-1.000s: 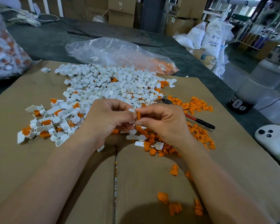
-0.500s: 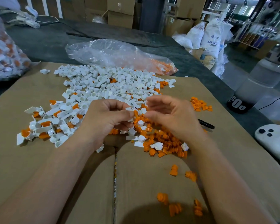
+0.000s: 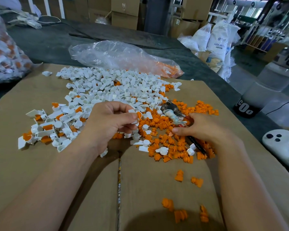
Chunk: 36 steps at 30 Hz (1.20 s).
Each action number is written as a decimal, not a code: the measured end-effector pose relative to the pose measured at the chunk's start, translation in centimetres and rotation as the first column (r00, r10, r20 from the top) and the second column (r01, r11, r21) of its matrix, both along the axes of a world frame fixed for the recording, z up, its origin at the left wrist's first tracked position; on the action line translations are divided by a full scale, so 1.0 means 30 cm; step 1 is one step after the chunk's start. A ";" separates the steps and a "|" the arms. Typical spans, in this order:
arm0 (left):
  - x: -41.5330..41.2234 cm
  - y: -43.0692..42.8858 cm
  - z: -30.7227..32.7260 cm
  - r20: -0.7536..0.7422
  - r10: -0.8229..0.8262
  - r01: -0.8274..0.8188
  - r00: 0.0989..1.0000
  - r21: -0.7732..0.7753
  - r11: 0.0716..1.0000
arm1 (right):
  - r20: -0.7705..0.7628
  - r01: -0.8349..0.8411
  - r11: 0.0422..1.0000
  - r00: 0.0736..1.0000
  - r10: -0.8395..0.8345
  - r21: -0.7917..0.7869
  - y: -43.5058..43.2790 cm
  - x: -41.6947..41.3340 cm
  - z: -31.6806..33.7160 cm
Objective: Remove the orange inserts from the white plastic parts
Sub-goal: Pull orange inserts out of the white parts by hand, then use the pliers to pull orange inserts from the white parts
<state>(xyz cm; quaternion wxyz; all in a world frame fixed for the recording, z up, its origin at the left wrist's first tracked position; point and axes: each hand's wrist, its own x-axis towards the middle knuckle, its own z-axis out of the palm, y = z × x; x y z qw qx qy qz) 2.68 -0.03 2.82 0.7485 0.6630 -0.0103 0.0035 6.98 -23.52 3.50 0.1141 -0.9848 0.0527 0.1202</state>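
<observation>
A white plastic part [image 3: 134,122], judged light and stiff, is pinched over the cardboard [image 3: 40,164] by the left hand [image 3: 110,124], its small orange insert [image 3: 139,115] best gripped at the exposed end; right hand [image 3: 203,129] is laid on the pliers [image 3: 173,111], grip unclear.

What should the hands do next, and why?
Probably the right hand should lift the pliers it rests on to the white part pinched by the left hand, since its orange insert is still in.

Cardboard boxes [image 3: 125,13] bkgd, white sacks [image 3: 219,39] rt
</observation>
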 end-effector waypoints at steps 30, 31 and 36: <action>0.030 -0.007 -0.025 0.068 0.159 -0.145 0.985 -0.177 0.973 | 0.638 -0.368 0.926 0.734 0.234 0.084 0.128 -0.054 0.028; 0.030 -0.007 -0.024 0.081 0.173 -0.156 0.982 -0.184 0.970 | 0.624 -0.385 0.920 0.736 0.261 0.069 0.134 -0.055 0.024; 0.029 -0.008 -0.017 0.127 0.238 -0.207 0.963 -0.220 0.953 | 0.557 -0.453 0.890 0.755 0.346 0.060 0.160 -0.061 0.015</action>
